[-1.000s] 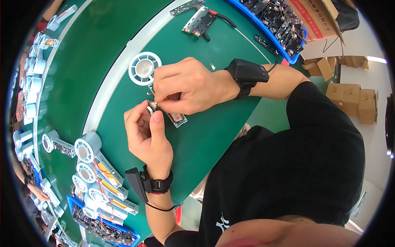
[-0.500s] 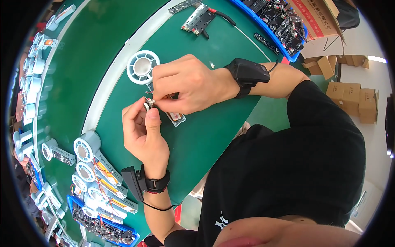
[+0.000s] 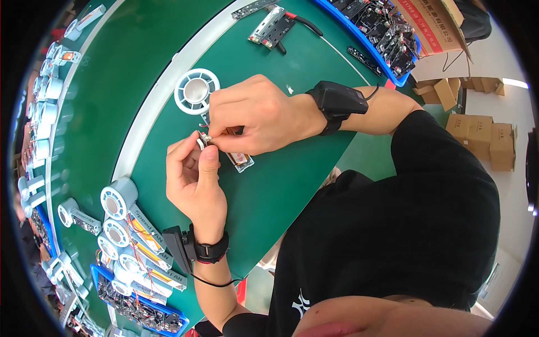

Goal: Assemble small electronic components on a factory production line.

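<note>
One green table: its surface [image 3: 258, 208] fills the middle of the frame, edged by a curving white rail [image 3: 147, 115] toward the upper left.
Blue trays: one [image 3: 400, 82] at the upper right, another [image 3: 94, 278] at the lower left, both heaped with dark electronic pieces.
Stacked fans: several pale units [image 3: 120, 196] lie in a row, lower left, with loose wires and orange pieces along their handles.
Right hand: near the centre [image 3: 252, 115], thumb and forefinger drawn together narrowly, pinching at the small part's right edge.
Left hand: just left of centre, lower down [image 3: 193, 188], thumb and fingertips closed around the small part.
Single fan: round pale head [image 3: 196, 91] left of the right hand, upper centre-left of the frame.
Black-and-silver board: upper centre [image 3: 272, 27], just beside a red handle [image 3: 303, 22].
Small part: white and dark [image 3: 202, 141], between both hands' fingertips, left of centre; its finer details are too small to tell.
White scrap: upper centre [image 3: 289, 89], on the green.
</note>
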`<state>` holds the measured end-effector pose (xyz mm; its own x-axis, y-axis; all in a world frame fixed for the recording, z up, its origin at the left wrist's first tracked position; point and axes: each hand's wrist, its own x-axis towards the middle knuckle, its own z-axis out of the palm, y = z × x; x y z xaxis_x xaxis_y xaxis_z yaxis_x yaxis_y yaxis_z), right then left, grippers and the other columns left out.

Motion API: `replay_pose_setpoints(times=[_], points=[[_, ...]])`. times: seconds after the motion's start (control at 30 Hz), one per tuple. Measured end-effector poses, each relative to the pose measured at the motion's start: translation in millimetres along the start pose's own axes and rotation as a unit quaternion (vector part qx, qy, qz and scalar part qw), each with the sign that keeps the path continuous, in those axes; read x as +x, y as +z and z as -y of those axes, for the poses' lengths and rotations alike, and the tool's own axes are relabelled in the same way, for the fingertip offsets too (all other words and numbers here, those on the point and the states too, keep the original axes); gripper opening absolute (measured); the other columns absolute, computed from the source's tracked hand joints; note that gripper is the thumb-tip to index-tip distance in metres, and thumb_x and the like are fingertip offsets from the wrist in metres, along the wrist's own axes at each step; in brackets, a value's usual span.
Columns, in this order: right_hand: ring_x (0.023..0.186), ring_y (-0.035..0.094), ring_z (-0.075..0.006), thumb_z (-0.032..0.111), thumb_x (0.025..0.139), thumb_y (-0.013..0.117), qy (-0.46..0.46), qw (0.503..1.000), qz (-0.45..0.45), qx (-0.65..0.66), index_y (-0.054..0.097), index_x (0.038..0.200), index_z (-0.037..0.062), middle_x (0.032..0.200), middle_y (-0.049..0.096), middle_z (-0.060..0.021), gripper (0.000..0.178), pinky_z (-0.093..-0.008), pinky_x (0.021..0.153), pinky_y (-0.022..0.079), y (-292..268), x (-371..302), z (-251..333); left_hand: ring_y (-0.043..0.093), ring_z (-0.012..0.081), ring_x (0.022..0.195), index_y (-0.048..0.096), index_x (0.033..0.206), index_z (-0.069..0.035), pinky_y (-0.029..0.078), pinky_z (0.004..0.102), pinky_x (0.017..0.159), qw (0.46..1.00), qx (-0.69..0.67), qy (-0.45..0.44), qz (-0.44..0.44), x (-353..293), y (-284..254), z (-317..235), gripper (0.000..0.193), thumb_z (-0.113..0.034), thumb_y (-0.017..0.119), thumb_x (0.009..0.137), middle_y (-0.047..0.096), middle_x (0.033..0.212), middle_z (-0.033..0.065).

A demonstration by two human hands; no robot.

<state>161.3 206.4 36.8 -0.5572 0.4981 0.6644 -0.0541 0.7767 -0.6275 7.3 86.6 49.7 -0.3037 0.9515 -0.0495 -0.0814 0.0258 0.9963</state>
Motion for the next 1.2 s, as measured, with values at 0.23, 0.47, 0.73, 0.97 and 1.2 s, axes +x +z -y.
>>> replay_pose_setpoints(times=[0.23,0.47,0.73,0.97,1.2], points=[[0.061,0.061,-0.0167,0.003,0.075,0.079,-0.065,0.994,0.077,-0.051,0.066,0.078,0.0069,0.079,0.061,-0.0012,0.014,-0.0293,0.048,0.047,-16.3,8.7,-6.1,0.057,0.0066,0.080,0.066,0.117,0.004,0.047,0.0204,0.070,0.993,0.001,-0.095,0.067,10.6,-15.1,-11.0,0.024,0.001,0.072,0.094,0.061,0.102,0.0037],[0.064,0.061,-0.0147,0.009,0.078,0.079,-0.134,0.982,0.113,-0.077,0.069,0.084,0.0081,0.085,0.061,0.0005,0.012,-0.0281,0.050,0.047,-19.3,9.8,-8.9,0.055,0.0055,0.078,0.065,0.117,0.004,0.045,0.0199,0.069,0.990,0.025,-0.084,0.112,13.8,-17.1,-15.4,0.026,0.004,0.072,0.092,0.060,0.100,0.0025],[0.070,0.065,-0.0169,0.006,0.078,0.082,0.101,0.977,0.162,0.098,0.069,0.088,0.0051,0.095,0.063,-0.0018,0.016,-0.0277,0.056,0.052,-31.7,25.0,8.1,0.049,0.0038,0.073,0.064,0.118,0.004,0.040,0.0190,0.066,0.999,-0.001,-0.022,0.031,4.9,-22.5,-2.5,0.024,0.002,0.069,0.094,0.058,0.099,0.0019],[0.075,0.066,-0.0180,0.004,0.078,0.082,0.031,0.977,0.176,0.117,0.072,0.095,0.0066,0.098,0.064,-0.0040,0.020,-0.0287,0.061,0.054,-26.4,19.0,3.2,0.046,0.0031,0.073,0.061,0.120,0.004,0.035,0.0189,0.063,1.000,-0.002,0.008,-0.004,0.7,-21.9,3.1,0.026,-0.005,0.067,0.096,0.054,0.097,0.0013],[0.074,0.065,-0.0174,0.004,0.079,0.082,-0.002,0.984,0.153,0.089,0.072,0.091,0.0074,0.097,0.064,-0.0040,0.016,-0.0280,0.058,0.053,-19.7,13.6,2.5,0.048,0.0058,0.077,0.060,0.121,0.004,0.038,0.0204,0.066,0.999,-0.021,0.026,0.026,0.0,-19.6,-1.2,0.029,0.001,0.065,0.093,0.052,0.102,0.0031]])
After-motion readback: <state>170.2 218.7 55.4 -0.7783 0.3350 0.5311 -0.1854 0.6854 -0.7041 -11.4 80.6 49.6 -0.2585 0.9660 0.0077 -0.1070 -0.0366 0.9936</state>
